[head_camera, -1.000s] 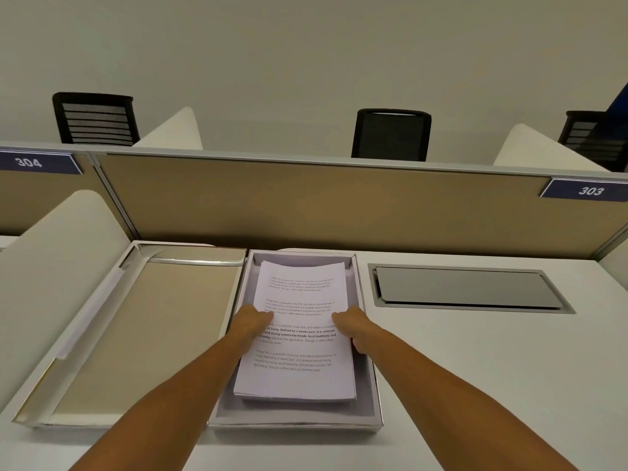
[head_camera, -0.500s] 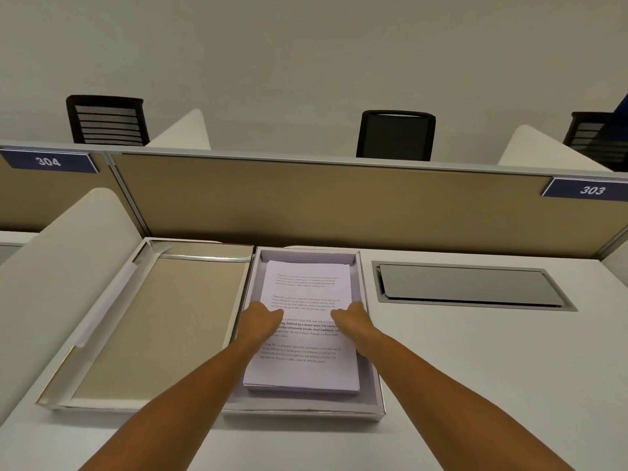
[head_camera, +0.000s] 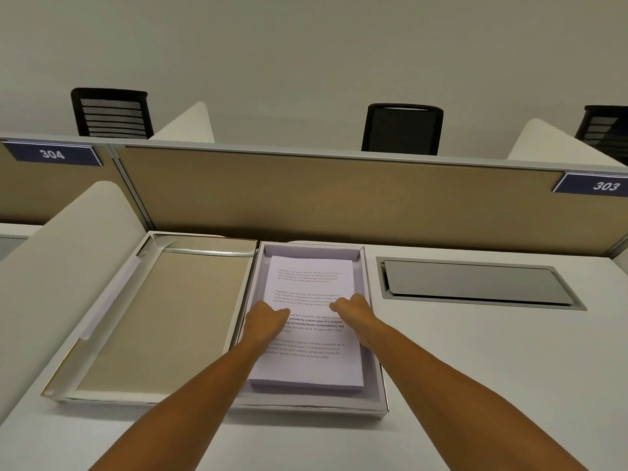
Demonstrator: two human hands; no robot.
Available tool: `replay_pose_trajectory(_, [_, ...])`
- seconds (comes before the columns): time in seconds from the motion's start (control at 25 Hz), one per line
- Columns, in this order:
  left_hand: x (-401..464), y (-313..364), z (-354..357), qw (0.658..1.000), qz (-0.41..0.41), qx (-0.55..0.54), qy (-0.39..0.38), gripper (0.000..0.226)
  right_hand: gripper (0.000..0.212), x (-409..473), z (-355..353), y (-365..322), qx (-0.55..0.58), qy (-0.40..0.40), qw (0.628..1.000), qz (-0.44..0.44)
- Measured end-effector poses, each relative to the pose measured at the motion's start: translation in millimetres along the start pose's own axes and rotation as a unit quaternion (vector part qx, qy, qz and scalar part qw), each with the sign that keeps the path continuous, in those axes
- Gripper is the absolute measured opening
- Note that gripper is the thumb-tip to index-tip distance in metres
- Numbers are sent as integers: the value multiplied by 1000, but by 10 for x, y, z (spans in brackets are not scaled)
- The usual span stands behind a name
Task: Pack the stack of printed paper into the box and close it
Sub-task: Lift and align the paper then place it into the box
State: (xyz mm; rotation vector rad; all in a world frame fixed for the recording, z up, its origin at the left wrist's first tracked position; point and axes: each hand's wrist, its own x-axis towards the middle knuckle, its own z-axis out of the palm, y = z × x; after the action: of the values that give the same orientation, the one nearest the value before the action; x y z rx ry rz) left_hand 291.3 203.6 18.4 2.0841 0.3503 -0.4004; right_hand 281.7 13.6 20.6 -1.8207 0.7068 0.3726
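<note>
Both hands, left hand [head_camera: 263, 321] and right hand [head_camera: 353, 309], press flat on the paper stack [head_camera: 307, 365] inside the open box [head_camera: 375, 338]; its lid [head_camera: 163, 321] lies beside it.

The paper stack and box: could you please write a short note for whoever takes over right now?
Left hand and right hand: both rest on the paper stack; grip hidden.
Stack lies flat inside the box.
Lid lies open beside it, on the left.
Done: paper is in.
Left: take hands off, close the lid.
</note>
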Motion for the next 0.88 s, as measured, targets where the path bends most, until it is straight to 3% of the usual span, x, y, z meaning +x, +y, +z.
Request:
replay_pose_trajectory(0.16, [21,31,16,999,-8,-35,-3,26,53,19,5,-33,28,9,999,21])
replay_pose_trajectory(0.32, [39,34,22,998,-20,-48,-18,35,24,51,-20,-41,6,8,1000,24])
replay_pose_trajectory(0.4, [37,35,-6,998,-14,-38,-37,43,39,64,-25,-25,-34,6,999,10])
replay_pose_trajectory(0.48, [22,26,-34,998,15,29,-47,63,57,59,-15,-24,-81,6,997,-7])
replay_pose_trajectory(0.6, [-88,-70,-11,979,144,145,-7,112,52,77,-12,-53,-151,39,986,-68])
replay_pose_trajectory(0.68, [-172,-182,18,934,271,230,-25,124,41,136,-25,-120,-188,71,971,-128])
replay_pose_trajectory(0.76, [-216,-341,36,846,379,371,-57,121,35,231,-34,-213,-219,92,953,-187])
replay_pose_trajectory(0.8, [-223,-411,31,802,414,424,-72,115,35,286,-40,-267,-240,95,943,-212])
replay_pose_trajectory(0.88, [-235,-484,12,750,448,476,-108,102,37,424,-57,-390,-287,92,920,-251])
